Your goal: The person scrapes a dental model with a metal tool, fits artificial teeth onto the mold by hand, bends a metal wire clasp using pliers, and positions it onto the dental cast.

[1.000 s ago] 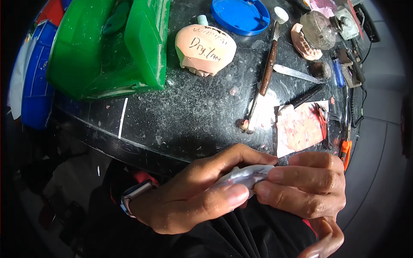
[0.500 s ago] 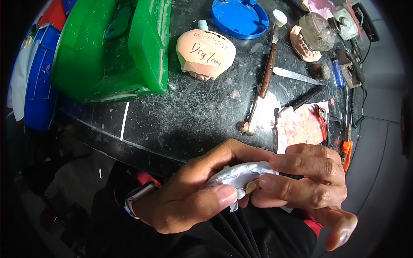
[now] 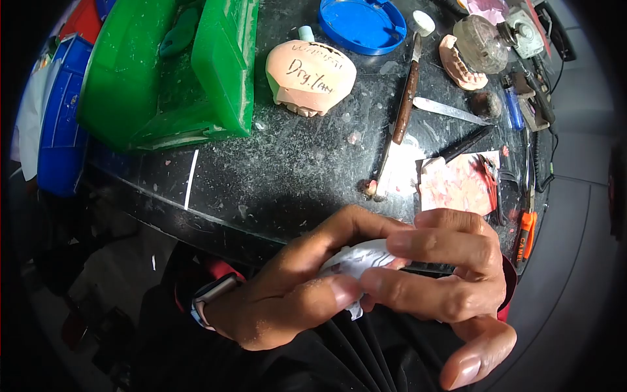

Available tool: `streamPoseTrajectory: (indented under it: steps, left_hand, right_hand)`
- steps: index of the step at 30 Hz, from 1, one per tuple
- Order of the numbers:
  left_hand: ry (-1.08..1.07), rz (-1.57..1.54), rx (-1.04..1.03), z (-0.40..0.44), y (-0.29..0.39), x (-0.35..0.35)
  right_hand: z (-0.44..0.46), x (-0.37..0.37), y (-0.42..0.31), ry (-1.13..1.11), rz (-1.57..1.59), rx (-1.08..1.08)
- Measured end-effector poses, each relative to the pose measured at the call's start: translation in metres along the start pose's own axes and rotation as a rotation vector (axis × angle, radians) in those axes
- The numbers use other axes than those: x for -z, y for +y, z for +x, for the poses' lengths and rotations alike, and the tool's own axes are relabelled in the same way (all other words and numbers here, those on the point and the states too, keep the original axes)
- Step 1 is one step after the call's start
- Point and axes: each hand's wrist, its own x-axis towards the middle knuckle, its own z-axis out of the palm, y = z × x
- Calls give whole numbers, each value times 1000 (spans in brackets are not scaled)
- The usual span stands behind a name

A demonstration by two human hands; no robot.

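From my end of the head feed: the crumpled white piece (image 3: 359,260), thin and wrinkled like paper, is up in both hands over the lap, just by the table edge. My left hand (image 3: 281,287) is curled round it, thumb in front, fingers behind. My right hand (image 3: 450,281) is half open, bent fingertips against it, thumb poking down clear. Past them on the scuffed black table (image 3: 241,173): one pink-smeared card (image 3: 454,186), one wood-handled knife (image 3: 406,101), two chalky dental casts (one peach, lettered (image 3: 310,78); one pinkish horseshoe (image 3: 459,64)), one round blue lid (image 3: 359,29), one green plastic bin (image 3: 225,65).
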Motion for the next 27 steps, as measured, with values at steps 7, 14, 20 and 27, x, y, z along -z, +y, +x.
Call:
streamPoseTrajectory:
  steps: [7,14,20,27]
  left_hand:
    - [15,-7,27,3,0,0]
    - [-59,-78,-75,1,-10,3]
    - [-93,-57,-80,1,-7,4]
    - [-129,4,-75,2,-6,9]
  right_hand:
    - [-1,3,0,-44,93,-16]
    - [-2,3,0,-42,93,-7]
    - [-3,5,0,-15,88,-23]
    - [-2,4,0,-12,69,-7]
